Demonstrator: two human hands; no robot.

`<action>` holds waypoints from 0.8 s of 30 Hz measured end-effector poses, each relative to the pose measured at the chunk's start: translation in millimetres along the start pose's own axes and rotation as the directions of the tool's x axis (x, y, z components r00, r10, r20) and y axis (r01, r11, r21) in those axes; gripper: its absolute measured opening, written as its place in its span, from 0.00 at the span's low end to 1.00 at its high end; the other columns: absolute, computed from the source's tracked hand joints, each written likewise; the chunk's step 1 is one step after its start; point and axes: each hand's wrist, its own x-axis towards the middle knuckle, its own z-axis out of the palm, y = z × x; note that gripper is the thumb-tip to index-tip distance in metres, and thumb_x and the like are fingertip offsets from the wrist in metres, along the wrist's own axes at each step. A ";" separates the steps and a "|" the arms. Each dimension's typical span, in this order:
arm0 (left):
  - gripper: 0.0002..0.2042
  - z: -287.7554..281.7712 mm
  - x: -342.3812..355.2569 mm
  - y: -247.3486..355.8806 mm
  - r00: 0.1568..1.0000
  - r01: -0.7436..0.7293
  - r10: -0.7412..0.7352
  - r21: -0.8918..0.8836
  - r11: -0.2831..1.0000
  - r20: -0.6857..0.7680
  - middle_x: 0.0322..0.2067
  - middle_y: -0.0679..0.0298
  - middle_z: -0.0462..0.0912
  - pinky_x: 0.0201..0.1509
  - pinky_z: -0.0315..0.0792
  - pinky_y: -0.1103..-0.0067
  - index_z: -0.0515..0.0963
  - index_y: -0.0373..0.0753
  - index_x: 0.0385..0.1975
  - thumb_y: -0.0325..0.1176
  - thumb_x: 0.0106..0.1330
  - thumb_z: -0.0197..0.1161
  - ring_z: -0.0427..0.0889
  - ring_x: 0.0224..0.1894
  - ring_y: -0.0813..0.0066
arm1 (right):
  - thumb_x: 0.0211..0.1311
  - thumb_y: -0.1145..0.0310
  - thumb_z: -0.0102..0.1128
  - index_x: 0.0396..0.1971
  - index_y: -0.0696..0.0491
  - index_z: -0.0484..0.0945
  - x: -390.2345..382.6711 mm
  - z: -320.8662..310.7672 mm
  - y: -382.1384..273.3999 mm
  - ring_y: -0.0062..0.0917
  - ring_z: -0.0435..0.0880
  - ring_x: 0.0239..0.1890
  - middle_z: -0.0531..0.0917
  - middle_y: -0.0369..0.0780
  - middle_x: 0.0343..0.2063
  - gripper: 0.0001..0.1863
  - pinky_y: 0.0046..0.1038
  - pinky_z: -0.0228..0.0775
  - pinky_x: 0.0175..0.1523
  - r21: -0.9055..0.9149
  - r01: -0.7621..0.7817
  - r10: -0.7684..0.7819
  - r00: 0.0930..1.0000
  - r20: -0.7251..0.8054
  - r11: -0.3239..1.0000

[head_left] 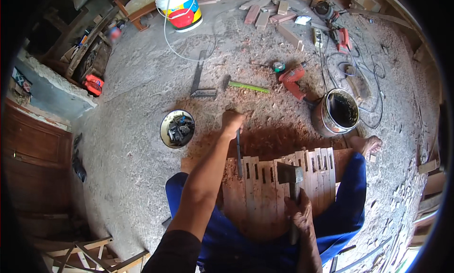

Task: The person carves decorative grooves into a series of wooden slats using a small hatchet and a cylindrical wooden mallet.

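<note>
My left hand (233,123) is closed round the upper end of a chisel (239,152). The chisel stands nearly upright, its lower end at a slot near the left of a row of pale wooden slats (255,202). The slats lie side by side across my lap, and several have narrow dark slots cut near their far ends. In my right hand (301,211) is a hammer (289,173), gripped by its dark handle. Its heavy metal head is over the slats, to the right of the chisel. The chisel's handle is mostly hidden in my left fist.
A tub of dark metal pieces (178,129) stands left of my left hand. Beyond lie a metal square (198,79), a green-handled hammer (248,87) and a red drill (292,80). A dirty bucket (335,113) is at right, near my bare foot (365,145). Cables and wood offcuts lie farther off.
</note>
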 end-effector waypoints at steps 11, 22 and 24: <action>0.11 -18.9 -149.8 87.9 0.734 -0.676 0.680 -0.099 0.730 -0.001 0.19 0.66 0.79 0.21 0.73 0.78 0.79 0.36 0.35 0.35 0.62 0.72 0.75 0.16 0.79 | 0.61 0.64 0.68 0.51 0.59 0.73 3.2 7.2 -8.0 0.19 0.75 0.18 0.79 0.37 0.19 0.22 0.27 0.68 0.23 -0.074 0.071 -0.064 0.994 0.094 0.995; 0.06 -11.7 -161.3 9.1 0.682 -0.731 0.714 -0.149 0.665 -0.161 0.27 0.68 0.81 0.32 0.74 0.81 0.78 0.34 0.31 0.21 0.60 0.70 0.78 0.28 0.82 | 0.62 0.68 0.67 0.53 0.59 0.70 -32.0 23.2 -21.9 0.17 0.76 0.20 0.76 0.34 0.19 0.23 0.26 0.73 0.22 0.012 0.049 -0.050 0.991 0.122 0.999; 0.05 -20.3 -159.5 9.2 0.715 -0.699 0.689 -0.160 0.697 -0.123 0.26 0.69 0.81 0.29 0.73 0.81 0.78 0.34 0.30 0.21 0.61 0.69 0.78 0.26 0.83 | 0.62 0.68 0.67 0.54 0.58 0.70 -34.7 21.7 -23.3 0.17 0.75 0.21 0.76 0.34 0.19 0.23 0.27 0.72 0.22 0.039 0.074 -0.078 0.991 0.109 0.997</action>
